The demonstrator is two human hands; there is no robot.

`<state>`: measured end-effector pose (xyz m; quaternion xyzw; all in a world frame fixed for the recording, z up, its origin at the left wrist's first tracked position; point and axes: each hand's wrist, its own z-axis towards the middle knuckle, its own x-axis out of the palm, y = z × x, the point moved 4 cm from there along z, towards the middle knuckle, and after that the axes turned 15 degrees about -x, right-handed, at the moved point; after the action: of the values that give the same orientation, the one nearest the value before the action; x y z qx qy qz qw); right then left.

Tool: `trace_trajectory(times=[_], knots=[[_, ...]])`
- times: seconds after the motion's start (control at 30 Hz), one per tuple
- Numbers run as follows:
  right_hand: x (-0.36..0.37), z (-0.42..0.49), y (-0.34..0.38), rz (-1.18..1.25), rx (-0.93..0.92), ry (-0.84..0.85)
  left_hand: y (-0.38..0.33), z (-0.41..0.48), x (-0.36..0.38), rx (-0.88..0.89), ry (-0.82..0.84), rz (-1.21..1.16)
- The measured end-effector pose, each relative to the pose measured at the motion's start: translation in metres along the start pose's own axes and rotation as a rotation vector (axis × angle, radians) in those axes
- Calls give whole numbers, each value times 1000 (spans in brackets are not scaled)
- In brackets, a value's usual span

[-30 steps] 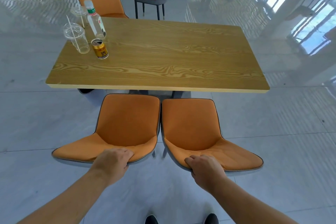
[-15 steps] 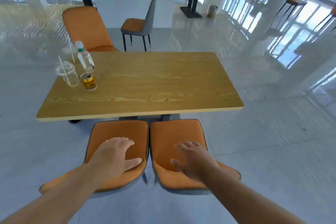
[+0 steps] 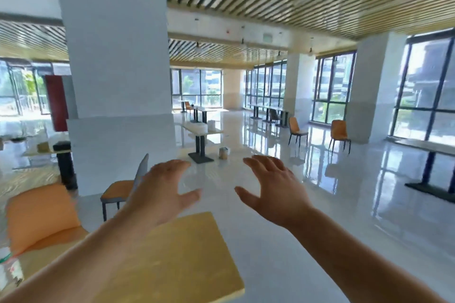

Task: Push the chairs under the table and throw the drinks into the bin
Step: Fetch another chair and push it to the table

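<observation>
Starting at the far left edge, a blurred bottle (image 3: 6,257) sits on the wooden surface (image 3: 192,261) beside an orange chair (image 3: 39,216). Left hand (image 3: 160,194) and right hand (image 3: 275,189) hover raised above the surface (both spread wide, holding nothing), well apart.

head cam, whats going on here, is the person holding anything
Nothing is held at this moment. Both the left hand and the right hand are raised with fingers spread, above the far end of the wooden table. The camera looks out across the hall, so any chairs on the person's own side are out of view. An orange chair sits at the table's far left, and a grey-backed chair stands apart behind it. A bottle shows blurred at the left edge.
</observation>
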<state>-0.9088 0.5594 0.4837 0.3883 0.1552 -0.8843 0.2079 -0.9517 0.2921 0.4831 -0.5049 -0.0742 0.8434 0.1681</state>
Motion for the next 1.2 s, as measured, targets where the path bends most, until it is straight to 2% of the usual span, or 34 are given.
trace_trajectory(times=[0.23, 0.47, 0.73, 1.2], knots=[[-144, -51, -156, -165, 56, -119, -233, 55, -19, 180, -201, -143], [-189, -90, -274, -238, 117, -207, -373, 97, 23, 344, -234, -160], [-140, -81, -405, -310, 174, -171, -447, 188, 123, 424, -225, -241], [-23, 31, -671, -381, 224, -24, -509, 467, 312, 476, -188, -286]])
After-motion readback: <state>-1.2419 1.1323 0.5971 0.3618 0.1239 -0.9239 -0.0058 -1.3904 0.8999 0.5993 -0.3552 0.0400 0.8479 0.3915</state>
